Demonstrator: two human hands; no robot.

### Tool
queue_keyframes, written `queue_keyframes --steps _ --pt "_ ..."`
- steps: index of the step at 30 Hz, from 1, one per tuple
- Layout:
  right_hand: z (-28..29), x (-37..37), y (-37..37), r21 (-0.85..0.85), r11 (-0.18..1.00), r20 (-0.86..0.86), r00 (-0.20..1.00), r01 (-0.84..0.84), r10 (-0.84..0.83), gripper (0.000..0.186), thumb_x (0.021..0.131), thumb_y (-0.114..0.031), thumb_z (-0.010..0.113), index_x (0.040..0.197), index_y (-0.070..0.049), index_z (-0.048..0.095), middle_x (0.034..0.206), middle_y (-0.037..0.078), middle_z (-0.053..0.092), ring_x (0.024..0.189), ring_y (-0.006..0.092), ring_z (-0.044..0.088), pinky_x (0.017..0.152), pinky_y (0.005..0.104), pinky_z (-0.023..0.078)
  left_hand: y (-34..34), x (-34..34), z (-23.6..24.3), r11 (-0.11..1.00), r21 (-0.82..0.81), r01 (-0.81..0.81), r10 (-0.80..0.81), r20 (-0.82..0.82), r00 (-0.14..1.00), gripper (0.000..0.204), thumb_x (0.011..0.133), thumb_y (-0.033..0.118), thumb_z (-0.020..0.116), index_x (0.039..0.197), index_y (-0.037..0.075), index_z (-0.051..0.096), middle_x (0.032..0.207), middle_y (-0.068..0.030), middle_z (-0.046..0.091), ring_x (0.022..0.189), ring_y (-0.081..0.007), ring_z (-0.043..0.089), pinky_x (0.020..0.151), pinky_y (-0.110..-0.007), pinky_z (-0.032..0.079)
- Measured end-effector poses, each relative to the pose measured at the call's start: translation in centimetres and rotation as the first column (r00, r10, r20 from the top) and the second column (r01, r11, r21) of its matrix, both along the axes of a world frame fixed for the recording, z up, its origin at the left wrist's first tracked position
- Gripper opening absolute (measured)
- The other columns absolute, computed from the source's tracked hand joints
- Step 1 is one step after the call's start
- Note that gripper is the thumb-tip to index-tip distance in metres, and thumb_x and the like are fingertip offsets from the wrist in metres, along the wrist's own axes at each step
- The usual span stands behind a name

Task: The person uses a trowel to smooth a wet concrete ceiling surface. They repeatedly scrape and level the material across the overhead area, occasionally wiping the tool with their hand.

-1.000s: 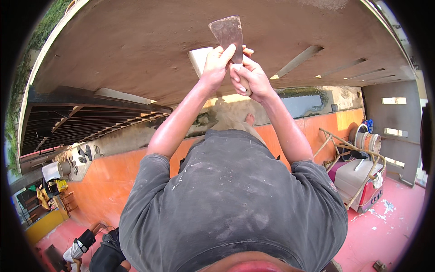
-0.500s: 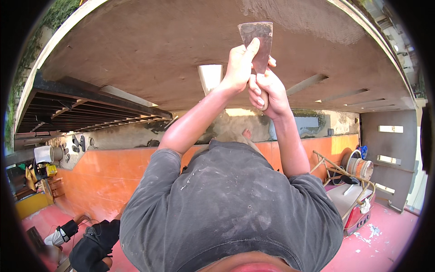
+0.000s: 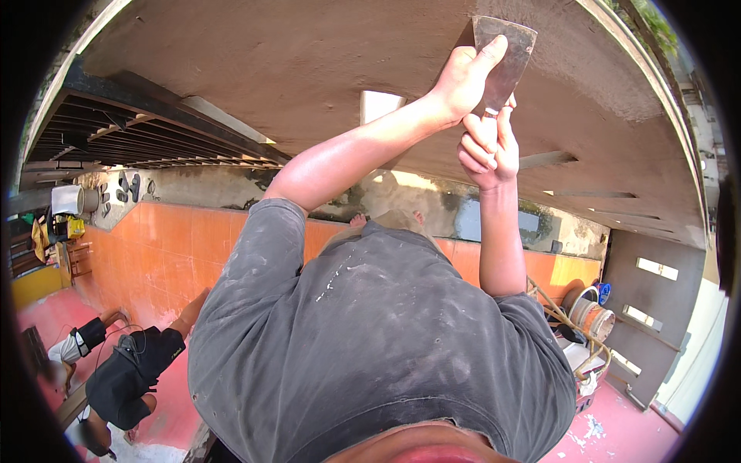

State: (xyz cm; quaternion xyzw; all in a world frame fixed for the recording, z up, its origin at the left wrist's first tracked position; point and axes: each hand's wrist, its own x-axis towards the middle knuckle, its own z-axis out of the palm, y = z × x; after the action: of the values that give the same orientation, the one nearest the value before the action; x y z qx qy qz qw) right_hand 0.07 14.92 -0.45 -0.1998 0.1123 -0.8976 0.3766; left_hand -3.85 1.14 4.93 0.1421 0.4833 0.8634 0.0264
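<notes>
A broad metal scraper (image 3: 503,65) is up against the brown plastered surface (image 3: 293,62) at the top of the view. My left hand (image 3: 463,85) has its thumb pressed on the blade, fingers mostly hidden behind it. My right hand (image 3: 486,150) grips the scraper's short handle just below, fingers curled round it. Both forearms reach up past my dust-marked grey shirt. A whitish rectangular patch (image 3: 380,106) shows in the surface left of my hands.
Dark slats (image 3: 123,139) run along the left. Two other people (image 3: 131,378) are low at the left on pink floor, near an orange tiled surface (image 3: 170,239). Stacked buckets (image 3: 590,316) and a bamboo frame (image 3: 540,301) stand at the right, beside a grey slotted wall (image 3: 641,285).
Both my hands and the scraper have moved to the right along the brown surface, slightly up in the last half second, and the blade tilts more. My left forearm slants further rightward.
</notes>
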Motion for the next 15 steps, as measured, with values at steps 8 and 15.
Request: queue_keyframes --steps 8,15 --pt "0.9 -0.1 0.6 0.166 0.984 0.020 0.998 0.057 -0.061 0.045 0.114 -0.045 0.026 0.100 -0.010 0.051 0.062 -0.001 0.042 0.039 0.0046 0.039 0.033 0.0177 0.032 1.2 -1.5 -1.2 0.973 -0.077 -0.215 0.204 -0.135 0.970 0.053 0.107 0.048 0.050 0.089 0.000 0.064 0.071 -0.0103 0.067 0.059 -0.0197 0.068 0.054 -0.034 0.056" --pt "4.3 0.5 0.0 0.256 0.961 0.010 0.993 0.107 -0.114 0.025 0.115 -0.039 0.027 0.105 -0.022 0.042 0.065 0.004 0.044 0.040 0.0100 0.035 0.035 0.0219 0.031 0.2 0.5 2.7 0.996 0.055 -0.075 0.071 0.061 0.996 0.056 0.106 0.052 0.049 0.087 0.001 0.062 0.065 -0.0103 0.063 0.052 -0.0198 0.065 0.049 -0.035 0.055"
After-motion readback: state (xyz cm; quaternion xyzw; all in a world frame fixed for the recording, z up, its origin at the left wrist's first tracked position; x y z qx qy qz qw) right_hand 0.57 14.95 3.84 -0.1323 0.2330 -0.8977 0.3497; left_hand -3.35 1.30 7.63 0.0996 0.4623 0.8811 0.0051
